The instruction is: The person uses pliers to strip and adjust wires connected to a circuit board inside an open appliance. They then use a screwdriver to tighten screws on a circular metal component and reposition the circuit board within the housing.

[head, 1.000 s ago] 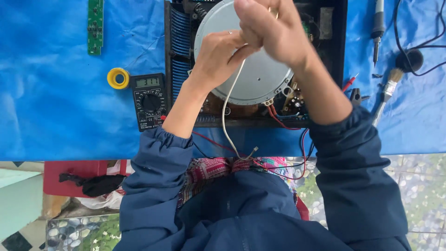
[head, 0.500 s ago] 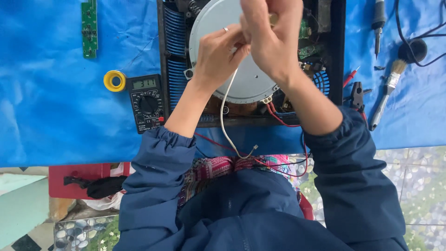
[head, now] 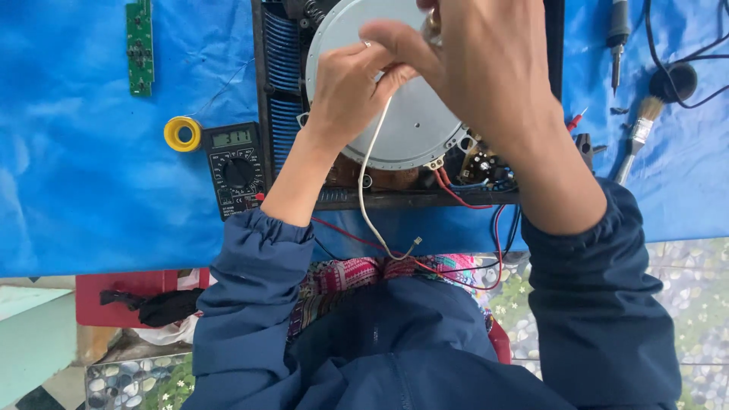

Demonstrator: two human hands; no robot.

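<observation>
A big blue cloth [head: 91, 205] is spread over the table and fills most of the top of the picture. In the top middle, an opened black cooker case [head: 262, 114] is laid on it, with its insides showing. A round silver coil plate [head: 414, 129] is seated in the case, and red wires [head: 456, 193] can be seen at its lower edge.

The work looks part done. The cover is already off the case and the plate is bared. A thin white wire [head: 368, 193] is not yet joined at its lower end: that end hangs loose over the front edge of the case, near the lap, with a small metal tip. How much else is left cannot be told.

Both hands are held up close together over the top of the plate. The left hand [head: 349, 95] is bent at the wrist, and its fingers are pinched shut on the top end of the white wire. The right hand [head: 486, 76] is curled over it from the right, with one finger stretched across to the left hand. Something small seems to be gripped in it, but what it is cannot be told.

A black meter [head: 237, 171] is set at centre left, with a yellow tape roll [head: 182, 134] just beside it. A green circuit board [head: 140, 47] is at upper left. A small brush [head: 638, 137] is at upper right.
</observation>
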